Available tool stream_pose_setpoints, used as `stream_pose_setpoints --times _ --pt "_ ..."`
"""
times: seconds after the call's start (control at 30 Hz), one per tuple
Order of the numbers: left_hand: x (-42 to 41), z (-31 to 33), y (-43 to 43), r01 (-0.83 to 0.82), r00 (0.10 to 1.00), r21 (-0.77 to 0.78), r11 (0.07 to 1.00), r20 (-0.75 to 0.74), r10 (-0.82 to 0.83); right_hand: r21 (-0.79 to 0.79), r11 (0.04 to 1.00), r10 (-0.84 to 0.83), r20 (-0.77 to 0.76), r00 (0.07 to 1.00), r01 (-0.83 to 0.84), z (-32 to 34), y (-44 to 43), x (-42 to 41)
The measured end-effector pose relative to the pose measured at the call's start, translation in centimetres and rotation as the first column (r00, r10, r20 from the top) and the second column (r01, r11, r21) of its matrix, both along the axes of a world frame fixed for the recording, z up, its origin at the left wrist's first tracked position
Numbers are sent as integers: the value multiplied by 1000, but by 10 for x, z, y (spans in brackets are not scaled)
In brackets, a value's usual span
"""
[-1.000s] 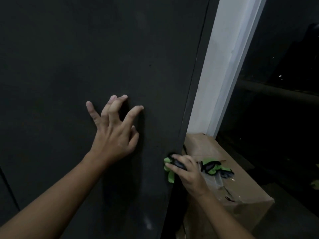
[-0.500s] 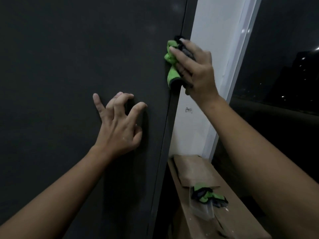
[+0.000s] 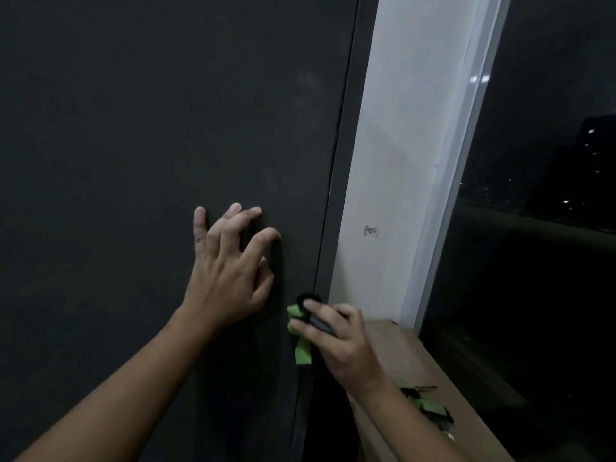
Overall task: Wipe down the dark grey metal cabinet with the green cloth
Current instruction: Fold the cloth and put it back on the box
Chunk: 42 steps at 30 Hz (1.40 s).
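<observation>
mostly hidden, green cloth in the grip of right hand at dim cabinet edge; left hand splayed, empty.

You have one view, from the wide-angle camera on your head, looking forward and down along both forearms. It sits close to the dark grey cabinet, whose face fills the left and middle of the frame, its edges leaning with the lens. Your left hand lands near the centre; your right hand, gripping the green cloth, sits lower and to the right. The white wall and dark window take the right side.
</observation>
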<state>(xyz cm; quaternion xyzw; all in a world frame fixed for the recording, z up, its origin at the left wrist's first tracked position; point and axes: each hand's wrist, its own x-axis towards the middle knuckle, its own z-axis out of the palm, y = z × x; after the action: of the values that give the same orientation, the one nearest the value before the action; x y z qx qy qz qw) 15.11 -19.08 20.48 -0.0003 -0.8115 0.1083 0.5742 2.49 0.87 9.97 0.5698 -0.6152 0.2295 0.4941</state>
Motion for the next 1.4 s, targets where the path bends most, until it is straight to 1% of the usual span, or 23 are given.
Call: stream_pose_setpoints --times 0.07,0.17,0.2,0.23,0.27,0.37,0.47,0.57,0.63,0.67,0.73,0.77,0.87,0.93,0.97,1.0,1.07,1.1,1.13,1.2,1.27,1.33,1.4 --pt "4 -3 -4 -4 998 -14 1000 63 5 84 995 49 -30 998 -46 -6 7 -7" --pt "12 -7 -12 -42 984 -91 995 166 57 247 968 80 -179 981 -34 30 16 -13" --pt "13 -8 -14 -51 979 -124 991 188 74 251 968 75 -221 972 -17 50 17 -13" --pt "15 -8 -16 -56 975 -147 988 203 86 208 978 57 -234 971 -8 73 17 -14" --pt "18 -7 -17 -58 972 -158 986 217 92 128 992 29 -209 977 -2 98 14 -13" --pt "28 -5 -18 -50 956 -151 987 280 91 -125 992 -29 -44 999 23 176 3 -6" --pt "38 -4 -21 -26 930 -123 992 362 69 -266 960 -48 130 990 82 234 -5 2" --pt "49 -4 -23 15 907 -65 998 422 14 -305 945 -38 256 966 118 238 -10 17" --pt "57 -3 -20 70 904 33 997 421 -78 -243 964 -13 370 929 110 216 -7 34" --pt "63 -3 -17 111 906 117 987 397 -149 -194 976 5 465 885 96 202 -2 43" --pt "74 -1 -7 213 890 333 919 322 -323 -104 992 17 648 761 67 174 8 62" --pt "79 0 -2 265 868 428 864 284 -407 -101 993 29 718 695 63 161 11 72" --pt "83 -2 15 319 783 632 706 244 -572 -290 951 211 865 454 111 128 14 97" --pt "80 -7 25 284 706 769 572 236 -668 -416 900 368 885 285 130 112 11 110" --pt "78 -9 31 273 658 830 487 208 -724 -457 881 423 877 228 120 104 9 116" --pt "76 -12 36 272 596 886 376 151 -788 -478 872 455 871 187 104 98 7 123" --pt "76 -15 47 271 452 952 144 6 -892 -492 868 479 863 161 58 93 3 138" --pt "78 -17 51 276 397 958 73 -45 -917 -503 863 492 857 154 44 91 1 146" --pt "79 -20 53 284 369 958 33 -78 -926 -518 855 509 850 139 38 89 0 152" --pt "84 -23 55 301 346 954 -5 -114 -931 -550 835 549 834 66 1 86 1 161" --pt "91 -23 53 305 320 952 -2 -104 -942 -555 832 555 832 2 -21 83 5 166" --pt "97 -22 48 304 303 950 66 -31 -952 -489 872 489 872 10 18 83 8 169" --pt "102 -21 43 282 285 949 139 56 -957 -357 931 354 934 50 80 84 9 171"
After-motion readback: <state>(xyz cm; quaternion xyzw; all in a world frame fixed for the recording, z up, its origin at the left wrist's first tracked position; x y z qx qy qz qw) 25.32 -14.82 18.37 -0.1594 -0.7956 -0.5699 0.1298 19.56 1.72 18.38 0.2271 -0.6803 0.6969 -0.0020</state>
